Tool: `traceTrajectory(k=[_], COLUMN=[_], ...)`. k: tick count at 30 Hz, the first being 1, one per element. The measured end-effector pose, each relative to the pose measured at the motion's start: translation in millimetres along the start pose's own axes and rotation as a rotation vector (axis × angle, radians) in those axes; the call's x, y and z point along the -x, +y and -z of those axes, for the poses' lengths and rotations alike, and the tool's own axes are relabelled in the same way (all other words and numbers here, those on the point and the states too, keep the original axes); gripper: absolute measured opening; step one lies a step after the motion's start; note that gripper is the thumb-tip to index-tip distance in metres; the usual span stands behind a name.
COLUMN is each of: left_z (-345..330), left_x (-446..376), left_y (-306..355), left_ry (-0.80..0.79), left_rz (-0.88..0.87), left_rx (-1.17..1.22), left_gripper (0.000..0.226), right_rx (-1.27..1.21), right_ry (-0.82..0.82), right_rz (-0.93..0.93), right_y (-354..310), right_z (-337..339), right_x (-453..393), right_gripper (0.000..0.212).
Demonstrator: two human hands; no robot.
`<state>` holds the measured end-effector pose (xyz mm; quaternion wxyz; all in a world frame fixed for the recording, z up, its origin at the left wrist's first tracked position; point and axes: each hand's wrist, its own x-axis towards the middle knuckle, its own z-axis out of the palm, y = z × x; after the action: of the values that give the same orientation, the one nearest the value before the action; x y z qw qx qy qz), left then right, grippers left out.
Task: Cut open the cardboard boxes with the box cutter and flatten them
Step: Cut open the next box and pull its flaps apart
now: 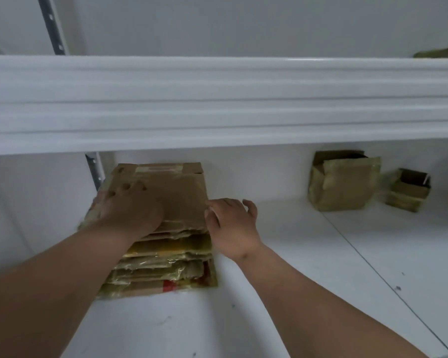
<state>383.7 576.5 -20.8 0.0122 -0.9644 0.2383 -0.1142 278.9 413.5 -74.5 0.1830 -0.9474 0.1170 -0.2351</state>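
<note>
Flat and straight, the fingers of the left hand press down on the top flattened box, holding nothing. The right hand hovers at the stack's right edge, fingers loosely spread and empty, fingertips just touching the cardboard. Beneath lies the stack of flattened boxes on the white shelf, near the back wall. No box cutter is visible. The pile looks uneven, its lower layers splayed toward the front; a careless push could slide it askew. Glossy yellowish tape covers much of the cardboard. Two boxes still standing, a larger box and a small box, wait well apart to the right.
</note>
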Motion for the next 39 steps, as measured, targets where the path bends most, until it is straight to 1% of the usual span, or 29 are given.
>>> traceTrajectory(k=[3,5,8,9,11,13,15,19,23,27,31,35,37,39], left_z=[17.9,26.1,29.6,27.9,24.5,19.0,12.6,2.4,-7.3,-14.6,-21.5,-32.8,-35.9,-37.9], left_x=[5.4,9.7,17.1,18.1,20.6,24.3,30.4,45.4,55.9,49.6,35.5,17.3,10.3,4.2], left_y=[32.8,60.4,108.6,125.1,160.5,200.2,243.9,336.2,412.9,469.7,523.0,567.0,586.2,605.2], left_ry=[0.083,0.057,0.013,-0.004,-0.051,-0.081,-0.099,-0.114,-0.176,-0.215,-0.203,-0.214,-0.221,-0.222], left_rz=[-0.083,-0.131,-0.195,-0.215,-0.243,-0.258,-0.292,-0.402,-0.501,-0.569,-0.646,-0.706,-0.726,-0.743], left_rx=[0.061,0.091,0.077,0.073,0.057,0.046,0.033,0.009,0.032,0.033,0.044,0.061,0.059,0.060], left_gripper=[0.051,0.044,0.032,0.035,0.050,0.057,0.058,0.058,0.061,0.062,0.061,0.061,0.061,0.060], right_rx=[-0.012,0.002,0.056,0.073,0.094,0.103,0.126,0.182,0.236,0.284,0.368,0.426,0.458,0.474], right_ry=[0.057,0.063,0.049,0.027,-0.027,-0.074,-0.116,-0.132,-0.170,-0.143,-0.105,-0.182,-0.229,-0.256], right_rz=[-0.043,-0.057,-0.075,-0.098,-0.151,-0.198,-0.256,-0.385,-0.477,-0.563,-0.705,-0.865,-0.862,-0.817], right_y=[24.1,45.0,84.7,100.2,135.3,174.1,214.8,292.5,352.8,399.4,440.4,474.2,491.9,508.9], right_z=[12.0,19.1,33.1,40.3,55.3,74.1,95.3,140.4,170.8,194.1,211.5,226.0,234.6,241.3], right_x=[15.0,28.0,49.5,57.2,74.8,97.0,118.3,157.7,189.4,207.8,216.3,227.3,230.7,229.7], right_gripper=[0.032,0.032,0.041,0.042,0.040,0.040,0.041,0.041,0.043,0.042,0.044,0.054,0.049,0.043])
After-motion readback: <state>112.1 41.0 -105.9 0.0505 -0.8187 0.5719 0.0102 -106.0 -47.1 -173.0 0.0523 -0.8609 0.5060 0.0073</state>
